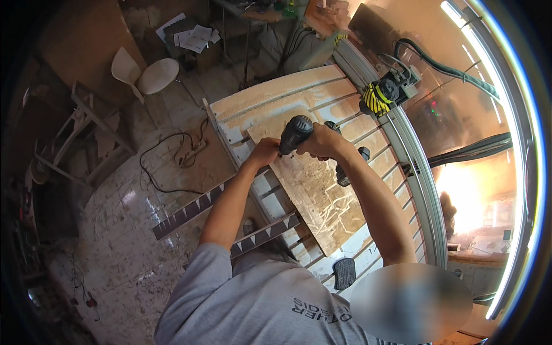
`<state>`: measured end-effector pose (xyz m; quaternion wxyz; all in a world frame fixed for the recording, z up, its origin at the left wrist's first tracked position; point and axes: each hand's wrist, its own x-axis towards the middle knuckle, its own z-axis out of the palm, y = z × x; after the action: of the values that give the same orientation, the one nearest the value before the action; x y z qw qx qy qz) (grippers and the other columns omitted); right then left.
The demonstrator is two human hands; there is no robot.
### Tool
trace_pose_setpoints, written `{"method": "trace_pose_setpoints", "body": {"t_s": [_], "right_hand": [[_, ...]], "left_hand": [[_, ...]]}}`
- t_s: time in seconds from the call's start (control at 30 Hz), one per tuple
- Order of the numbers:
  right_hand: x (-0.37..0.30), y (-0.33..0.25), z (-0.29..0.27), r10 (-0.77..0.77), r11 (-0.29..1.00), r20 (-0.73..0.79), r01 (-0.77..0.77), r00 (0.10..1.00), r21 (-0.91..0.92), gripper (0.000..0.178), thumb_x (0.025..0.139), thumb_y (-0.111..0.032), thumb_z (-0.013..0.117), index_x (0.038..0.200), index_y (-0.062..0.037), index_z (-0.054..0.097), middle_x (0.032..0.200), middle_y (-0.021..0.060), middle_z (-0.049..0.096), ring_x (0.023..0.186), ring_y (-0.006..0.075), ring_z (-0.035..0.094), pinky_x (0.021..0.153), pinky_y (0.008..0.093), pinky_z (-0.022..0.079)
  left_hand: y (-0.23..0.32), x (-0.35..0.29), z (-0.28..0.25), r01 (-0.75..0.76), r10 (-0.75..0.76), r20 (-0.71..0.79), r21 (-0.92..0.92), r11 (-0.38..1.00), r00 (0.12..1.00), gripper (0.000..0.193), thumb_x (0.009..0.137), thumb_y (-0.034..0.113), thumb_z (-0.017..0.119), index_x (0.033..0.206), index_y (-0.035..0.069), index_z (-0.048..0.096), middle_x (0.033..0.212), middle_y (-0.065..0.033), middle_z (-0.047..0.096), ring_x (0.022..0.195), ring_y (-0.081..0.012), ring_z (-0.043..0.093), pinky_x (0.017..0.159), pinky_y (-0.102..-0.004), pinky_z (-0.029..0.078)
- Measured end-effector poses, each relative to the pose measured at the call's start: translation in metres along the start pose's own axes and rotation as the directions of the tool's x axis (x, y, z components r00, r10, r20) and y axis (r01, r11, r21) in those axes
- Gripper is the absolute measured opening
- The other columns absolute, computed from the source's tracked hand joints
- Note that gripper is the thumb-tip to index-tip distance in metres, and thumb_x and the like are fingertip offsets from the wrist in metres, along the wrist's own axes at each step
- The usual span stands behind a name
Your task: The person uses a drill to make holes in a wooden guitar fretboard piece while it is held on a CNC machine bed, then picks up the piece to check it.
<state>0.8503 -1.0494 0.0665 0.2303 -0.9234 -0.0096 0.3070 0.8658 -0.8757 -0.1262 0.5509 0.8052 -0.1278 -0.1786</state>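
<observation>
My right hand [323,141] grips a dark cordless drill [296,133], its body pointing down at the left edge of a wooden board [313,192]. Right beside the drill's front end, my left hand [265,152] has its fingers pinched together at the board edge. Whatever sits between those fingers is too small to make out. The drill's tip is hidden too. Under my right forearm lies a second dark power tool [345,172], partly covered. The board rests on a slatted machine bed [368,244], with light scratches and pale marks across its near part.
A machine head with a yellow-and-black skirt [377,99] stands on the rail at the far right. A black pad [344,273] lies on the bed's near side. Dark strips with white triangles [190,211] jut out leftward. A white chair [159,76] and a cable [150,175] are on the floor.
</observation>
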Motion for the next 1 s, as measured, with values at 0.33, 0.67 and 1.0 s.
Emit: {"method": "trace_pose_setpoints", "body": {"t_s": [0.33,0.67,1.0], "right_hand": [[-0.004,0.008,-0.002,-0.001,0.997,-0.019,0.002,1.0,0.076,0.031,0.071,-0.023,0.076,0.076,0.0046,0.062,0.062,0.0113,0.063,0.051,0.0215,0.063,0.046,0.0332,0.049],[-0.018,-0.011,0.0,-0.014,0.999,-0.043,0.015,0.999,0.031,0.027,0.07,-0.021,0.076,0.076,0.0039,0.067,0.059,0.0106,0.062,0.051,0.021,0.063,0.046,0.0324,0.049],[-0.016,0.006,-0.003,0.004,0.997,-0.042,0.0,0.999,0.076,0.023,0.071,-0.018,0.076,0.077,0.0003,0.064,0.059,0.0058,0.06,0.047,0.0157,0.057,0.043,0.0302,0.044]], "left_hand": [[-0.018,0.003,0.004,-0.129,0.129,-0.054,0.001,0.992,0.99,0.024,0.085,0.004,0.05,0.101,0.003,0.069,0.087,-0.0128,0.071,0.08,-0.0229,0.068,0.074,-0.0358,0.051],[-0.025,-0.02,0.018,-0.41,0.413,-0.166,0.054,0.91,0.895,0.02,0.074,-0.004,0.066,0.094,0.0,0.065,0.088,-0.0128,0.065,0.084,-0.027,0.067,0.076,-0.0355,0.052],[-0.03,-0.015,0.021,-0.304,0.313,-0.165,0.082,0.949,0.935,0.037,0.076,-0.004,0.074,0.112,0.001,0.062,0.092,-0.0082,0.068,0.085,-0.018,0.068,0.077,-0.0309,0.052]]}}
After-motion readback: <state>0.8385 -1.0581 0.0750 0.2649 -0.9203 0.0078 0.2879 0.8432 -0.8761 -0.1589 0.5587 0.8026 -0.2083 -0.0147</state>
